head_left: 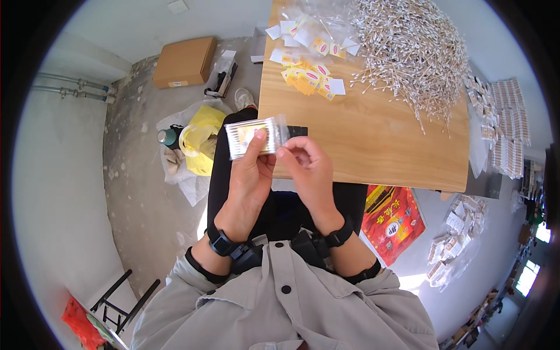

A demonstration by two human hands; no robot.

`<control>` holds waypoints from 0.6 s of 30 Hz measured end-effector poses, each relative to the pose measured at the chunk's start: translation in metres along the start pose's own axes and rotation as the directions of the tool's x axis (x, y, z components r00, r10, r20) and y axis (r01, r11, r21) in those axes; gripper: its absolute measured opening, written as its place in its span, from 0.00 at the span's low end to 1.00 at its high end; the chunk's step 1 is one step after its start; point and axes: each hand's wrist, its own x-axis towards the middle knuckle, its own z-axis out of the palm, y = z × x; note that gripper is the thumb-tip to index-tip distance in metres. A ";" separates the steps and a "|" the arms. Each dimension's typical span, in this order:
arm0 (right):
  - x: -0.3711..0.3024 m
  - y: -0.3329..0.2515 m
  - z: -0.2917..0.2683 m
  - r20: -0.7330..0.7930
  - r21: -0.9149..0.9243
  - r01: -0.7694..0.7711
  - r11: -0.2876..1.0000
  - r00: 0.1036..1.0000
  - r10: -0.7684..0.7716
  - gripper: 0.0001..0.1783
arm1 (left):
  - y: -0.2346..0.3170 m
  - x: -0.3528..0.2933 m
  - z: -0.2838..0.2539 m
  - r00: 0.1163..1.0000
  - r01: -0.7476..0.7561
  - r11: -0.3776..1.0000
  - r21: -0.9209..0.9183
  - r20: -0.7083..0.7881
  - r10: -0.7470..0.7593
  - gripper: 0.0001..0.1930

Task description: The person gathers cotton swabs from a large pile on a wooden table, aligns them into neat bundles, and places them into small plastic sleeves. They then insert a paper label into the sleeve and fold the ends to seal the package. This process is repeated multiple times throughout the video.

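My left hand [249,181] grips a clear plastic packet of cotton swabs [238,140] from below, its thumb pressed on the yellow label. The swabs lie side by side in the packet, over my lap at the table's left edge. My right hand [309,172] pinches the packet's loose plastic end between thumb and forefinger. On the wooden table [361,140], a big heap of loose cotton swabs [411,52] covers the far right. Yellow and white label cards [309,79] are scattered left of the heap, beside clear plastic bags [318,17].
Filled swab packets [507,128] are stacked beyond the table's right side, with more packets [458,233] lower down. A red printed sheet or bag [394,224] lies right of my legs. Left on the floor are a yellow plastic bag [201,143], a bottle [167,137] and a cardboard box [184,61].
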 end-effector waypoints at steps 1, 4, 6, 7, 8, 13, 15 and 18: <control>0.003 -0.001 -0.005 -0.052 -0.082 0.043 0.996 0.998 -0.048 0.04 | 0.001 -0.003 0.001 0.998 0.059 0.998 0.024 -0.040 -0.058 0.16; 0.020 -0.019 -0.037 0.047 -0.438 0.339 0.832 0.933 -0.355 0.05 | 0.001 0.007 -0.016 1.000 -0.016 0.931 0.365 0.023 0.008 0.21; 0.027 -0.022 -0.063 0.168 -0.535 0.380 0.755 0.923 -0.346 0.06 | -0.007 0.015 -0.023 0.934 -0.263 0.606 0.751 0.041 0.354 0.30; 0.028 -0.022 -0.074 0.225 -0.579 0.398 0.711 0.917 -0.330 0.07 | 0.000 0.013 -0.015 0.935 -0.308 0.466 0.829 0.173 0.311 0.31; 0.030 -0.022 -0.082 0.273 -0.615 0.424 0.665 0.906 -0.325 0.07 | 0.006 0.012 -0.008 0.922 -0.364 0.315 0.876 0.292 0.254 0.31; 0.027 -0.017 -0.098 0.406 -0.673 0.489 0.555 0.871 -0.275 0.08 | -0.009 0.022 0.007 0.809 -0.569 0.272 0.776 0.588 0.016 0.17; 0.021 -0.011 -0.096 0.274 -0.619 0.375 0.690 0.926 -0.259 0.08 | -0.014 0.022 0.007 0.806 -0.571 0.268 0.776 0.592 0.004 0.10; 0.017 -0.001 -0.097 0.230 -0.585 0.356 0.729 0.934 -0.272 0.08 | -0.017 0.022 0.003 0.812 -0.550 0.348 0.759 0.583 0.010 0.09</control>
